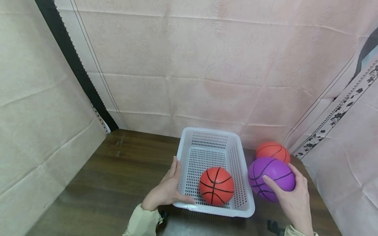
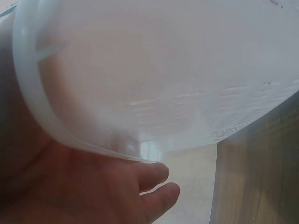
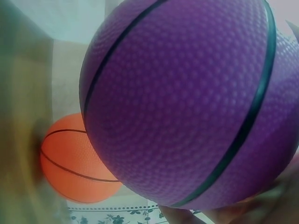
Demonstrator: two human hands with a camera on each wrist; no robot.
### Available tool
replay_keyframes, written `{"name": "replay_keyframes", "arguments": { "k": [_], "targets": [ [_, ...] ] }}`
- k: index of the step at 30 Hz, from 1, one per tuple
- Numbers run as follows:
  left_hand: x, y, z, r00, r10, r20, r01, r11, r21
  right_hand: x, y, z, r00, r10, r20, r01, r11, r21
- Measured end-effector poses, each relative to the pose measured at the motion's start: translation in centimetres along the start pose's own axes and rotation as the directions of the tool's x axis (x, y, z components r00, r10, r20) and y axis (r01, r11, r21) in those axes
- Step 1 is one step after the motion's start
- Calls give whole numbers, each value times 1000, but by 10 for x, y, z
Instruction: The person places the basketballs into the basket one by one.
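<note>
R hand (image 1: 296, 200): thumb + fingers wrapped round purple ball, some fingertips hidden.
Purple ball (image 1: 267, 167): in R hand, just R of basket; can't tell if it's off the surface (image 1: 118, 183).
L hand (image 1: 165, 194): pinching basket's near-L corner, thumb over rim, fingers along outside wall.
Basket (image 1: 246, 173): on surface, btwn hands; red ball (image 1: 217, 186) sits inside, twd near end.
Back ball (image 1: 273, 151): orange-red, behind purple one by the cloth (image 1: 206, 82); touching or apart, can't tell.
Ball grip: prob. best w/ fingers spread past the widest part, light even squeeze; round thing may roll out otherwise.
Basket hold: keep L corner pinned so a bump won't skid it.
Rim: close by, so any move L needs ball raised well over it, w/o knocking red one.
</note>
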State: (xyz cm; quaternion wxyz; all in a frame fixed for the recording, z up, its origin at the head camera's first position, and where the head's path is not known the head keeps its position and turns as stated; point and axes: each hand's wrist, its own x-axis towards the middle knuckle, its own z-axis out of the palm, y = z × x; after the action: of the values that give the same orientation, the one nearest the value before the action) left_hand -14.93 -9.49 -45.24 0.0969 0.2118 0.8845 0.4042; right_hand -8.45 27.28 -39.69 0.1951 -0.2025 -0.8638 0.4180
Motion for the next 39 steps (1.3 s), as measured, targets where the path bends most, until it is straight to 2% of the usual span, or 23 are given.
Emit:
{"name": "replay_keyframes", "arguments": {
  "k": [13, 39],
  "targets": [
    [1, 0, -1, 1000, 0, -1, 0, 1000, 2, -1, -1, -2, 999, -32, 4, 32, 999, 19],
    [-1, 2, -1, 1000, -11, -3, 11, 1000, 7, -5, -7, -5, 999, -24, 24, 23, 1000, 21]
  ]
}}
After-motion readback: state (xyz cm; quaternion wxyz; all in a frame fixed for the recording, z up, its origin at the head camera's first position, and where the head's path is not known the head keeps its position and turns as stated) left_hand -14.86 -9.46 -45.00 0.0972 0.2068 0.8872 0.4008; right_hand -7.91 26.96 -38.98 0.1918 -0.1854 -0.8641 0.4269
